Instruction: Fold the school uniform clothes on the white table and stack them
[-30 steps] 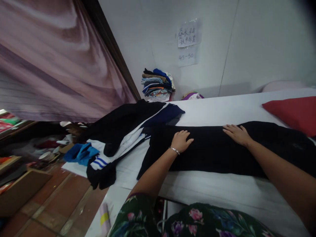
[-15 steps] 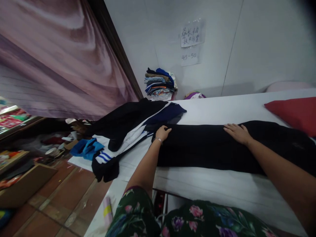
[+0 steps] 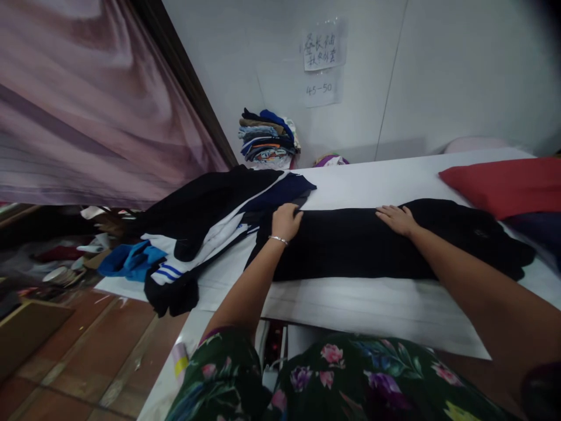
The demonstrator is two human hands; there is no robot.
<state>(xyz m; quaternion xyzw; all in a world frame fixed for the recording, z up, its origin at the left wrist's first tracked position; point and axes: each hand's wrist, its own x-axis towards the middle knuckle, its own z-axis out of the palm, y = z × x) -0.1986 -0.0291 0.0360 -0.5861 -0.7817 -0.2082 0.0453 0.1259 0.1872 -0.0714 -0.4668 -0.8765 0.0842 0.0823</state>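
Observation:
A long black garment [image 3: 342, 245] lies lengthwise on the white table, its left part flat in a narrow strip and its right end looser and bunched. My left hand [image 3: 286, 223], with a silver bracelet at the wrist, is closed on the upper edge near the garment's left end; some fingertips are hidden. My right hand [image 3: 397, 220] rests palm down on the upper edge further right, its fingers stretched out. Just left of my left hand is a heap of loose black, navy and white clothes [image 3: 228, 193], one with blue stripes.
The white table [image 3: 377, 304] runs along a wall with paper signs. A folded clothes stack [image 3: 267, 137] stands at the back. A red cloth [image 3: 504, 184] lies at the right, a blue cloth [image 3: 131, 260] at the left edge. A pink curtain [image 3: 87, 111] hangs at left, above cluttered floor.
The view has turned a little to the right. The black garment's left end now spreads out left of my left forearm. My right hand stays flat on the cloth.

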